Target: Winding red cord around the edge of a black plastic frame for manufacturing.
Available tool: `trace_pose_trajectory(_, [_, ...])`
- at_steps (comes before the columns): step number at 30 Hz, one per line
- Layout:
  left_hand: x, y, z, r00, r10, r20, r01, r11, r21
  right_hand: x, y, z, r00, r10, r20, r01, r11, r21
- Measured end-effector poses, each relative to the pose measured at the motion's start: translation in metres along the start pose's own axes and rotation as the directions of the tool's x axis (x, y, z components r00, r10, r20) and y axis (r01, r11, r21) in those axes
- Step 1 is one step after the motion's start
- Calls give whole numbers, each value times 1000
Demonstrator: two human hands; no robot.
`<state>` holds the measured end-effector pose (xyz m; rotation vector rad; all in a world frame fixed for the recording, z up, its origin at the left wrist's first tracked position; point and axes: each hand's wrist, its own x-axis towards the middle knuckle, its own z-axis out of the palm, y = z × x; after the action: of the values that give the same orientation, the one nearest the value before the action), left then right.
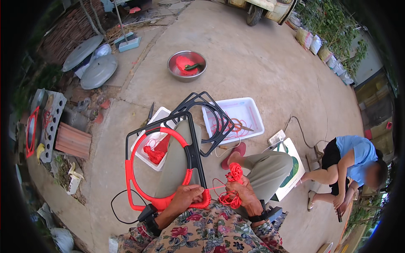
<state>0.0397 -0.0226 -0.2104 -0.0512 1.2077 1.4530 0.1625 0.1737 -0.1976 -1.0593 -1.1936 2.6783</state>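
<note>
A flat black frame (195,158) with a large round opening leans over my lap, part of it wrapped in red cord. My left hand (187,198) grips its lower edge, fingers closed near the tight red coils at the corner. To the right, my right hand (244,193) is closed around a loose bundle of red cord (234,173). A taut strand runs between the bundle and the frame's corner. Loops of cord hang below my right fingers.
More black frames (220,131) lie beyond my knees, against a white tray (254,110) holding scissors (241,126) and red strands. A second white tray (142,157) contains red cord. Farther off stands a metal bowl (185,78). A person (354,152) sits at right near a white box (291,179).
</note>
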Motion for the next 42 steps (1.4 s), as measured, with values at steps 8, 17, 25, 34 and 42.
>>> trace_pose_trajectory(8, [-7, -1, -1, 1000, 11, 13, -14, 977, 214, 2, -58, -3, 879, -474, 48, 327, 528, -783])
trace_pose_trajectory(17, [-11, -10, 3, 974, 223, 39, -225, 972, 65, 23, -85, 65, 810, -327, 487, 472, -129, -872])
trace_pose_trajectory(25, [-28, 4, 16, 927, 371, -50, -374, 927, -43, 22, -54, 101, 546, 114, 830, 765, -473, -438])
trace_pose_trajectory(34, [-23, -6, 11, 925, 337, -175, -356, 929, -96, 38, -87, 102, 488, -150, 860, 844, -170, -508])
trace_pose_trajectory(42, [-25, -8, 14, 907, 333, -260, -346, 938, -7, 22, -51, 40, 851, -91, 518, 502, 430, -750])
